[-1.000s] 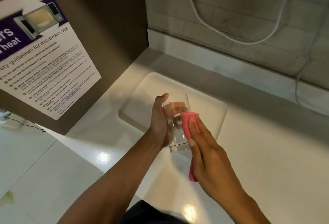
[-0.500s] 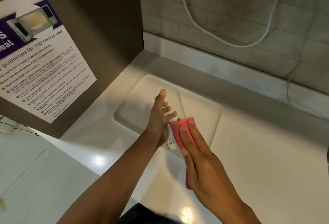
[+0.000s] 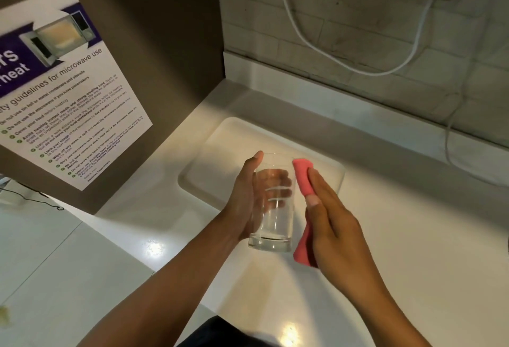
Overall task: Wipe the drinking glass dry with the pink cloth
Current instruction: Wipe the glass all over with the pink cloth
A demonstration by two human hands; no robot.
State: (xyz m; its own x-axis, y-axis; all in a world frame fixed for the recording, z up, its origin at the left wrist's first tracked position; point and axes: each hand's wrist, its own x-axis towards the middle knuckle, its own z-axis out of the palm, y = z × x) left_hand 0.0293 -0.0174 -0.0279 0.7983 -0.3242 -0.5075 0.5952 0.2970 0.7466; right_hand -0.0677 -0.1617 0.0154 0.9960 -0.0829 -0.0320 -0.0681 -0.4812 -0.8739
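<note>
My left hand (image 3: 245,195) grips the upright drinking glass (image 3: 274,203) above the white surface (image 3: 413,236); my right hand (image 3: 333,222), fingers flat, presses the pink cloth (image 3: 302,178) against its side.

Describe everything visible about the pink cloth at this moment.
The pink cloth looks like soft, matte fabric folded into a long narrow strip. The right hand lies flat over it, fingers extended, pressing it against the right side of the clear drinking glass. Its rounded upper end shows near the glass rim; its lower end sticks out below the palm, beside the glass base.
</note>
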